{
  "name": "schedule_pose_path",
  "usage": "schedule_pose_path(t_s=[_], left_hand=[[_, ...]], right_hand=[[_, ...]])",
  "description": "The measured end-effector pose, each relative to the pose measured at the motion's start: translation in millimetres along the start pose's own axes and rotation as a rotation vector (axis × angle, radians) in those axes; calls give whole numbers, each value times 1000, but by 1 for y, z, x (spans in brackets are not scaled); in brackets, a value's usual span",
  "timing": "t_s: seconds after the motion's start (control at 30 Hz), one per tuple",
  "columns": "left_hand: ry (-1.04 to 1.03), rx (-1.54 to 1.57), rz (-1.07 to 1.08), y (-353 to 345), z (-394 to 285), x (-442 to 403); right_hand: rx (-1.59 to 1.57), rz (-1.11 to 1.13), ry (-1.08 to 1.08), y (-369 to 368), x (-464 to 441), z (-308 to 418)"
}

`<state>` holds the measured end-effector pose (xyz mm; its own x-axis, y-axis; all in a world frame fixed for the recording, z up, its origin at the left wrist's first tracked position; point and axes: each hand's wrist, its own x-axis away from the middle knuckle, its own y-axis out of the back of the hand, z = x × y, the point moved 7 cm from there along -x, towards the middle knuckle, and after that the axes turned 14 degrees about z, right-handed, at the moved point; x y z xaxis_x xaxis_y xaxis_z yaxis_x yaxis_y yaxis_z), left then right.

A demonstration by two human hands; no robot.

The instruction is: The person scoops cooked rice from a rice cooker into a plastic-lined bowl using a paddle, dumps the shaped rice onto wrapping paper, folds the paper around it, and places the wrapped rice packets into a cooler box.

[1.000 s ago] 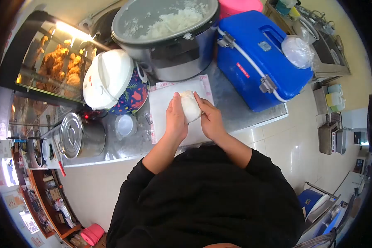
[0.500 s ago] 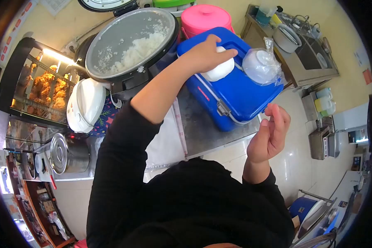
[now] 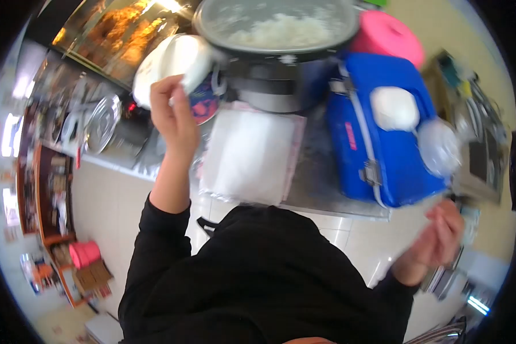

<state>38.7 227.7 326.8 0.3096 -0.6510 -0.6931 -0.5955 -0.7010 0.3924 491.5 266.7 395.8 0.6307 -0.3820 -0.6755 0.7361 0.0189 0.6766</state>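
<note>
My left hand (image 3: 178, 114) is raised in front of a white lidded container (image 3: 175, 63), thumb and forefinger up and apart, with nothing visible between them. Blurred by motion, my right hand (image 3: 436, 238) hangs off the front right corner of a blue cooler box (image 3: 355, 143); its fingers look loosely curled. On the cooler's lid rests a smooth, white, rounded piece (image 3: 394, 109), its kind unclear. Beside it sits a bowl in clear plastic (image 3: 440, 148). A stack of white paper sheets (image 3: 249, 155) lies on the metal table in front of me.
A large cooker of white rice (image 3: 292, 31) stands open at the back, with a pink lidded tub (image 3: 389, 37) right of it. A lit display case of fried food (image 3: 120, 31) and a steel pot (image 3: 103, 123) are at left. A sink (image 3: 484, 160) is at right.
My left hand has let go of the white rounded piece on the cooler and swung left toward the lidded container. The whole view has turned left; my right hand appears lower and farther right.
</note>
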Motion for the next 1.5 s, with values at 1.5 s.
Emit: schedule_pose_path(t_s=[1.5], left_hand=[[1338,1496,115,29,191,183]], right_hand=[[580,1289,-167,-362,-354,-243]])
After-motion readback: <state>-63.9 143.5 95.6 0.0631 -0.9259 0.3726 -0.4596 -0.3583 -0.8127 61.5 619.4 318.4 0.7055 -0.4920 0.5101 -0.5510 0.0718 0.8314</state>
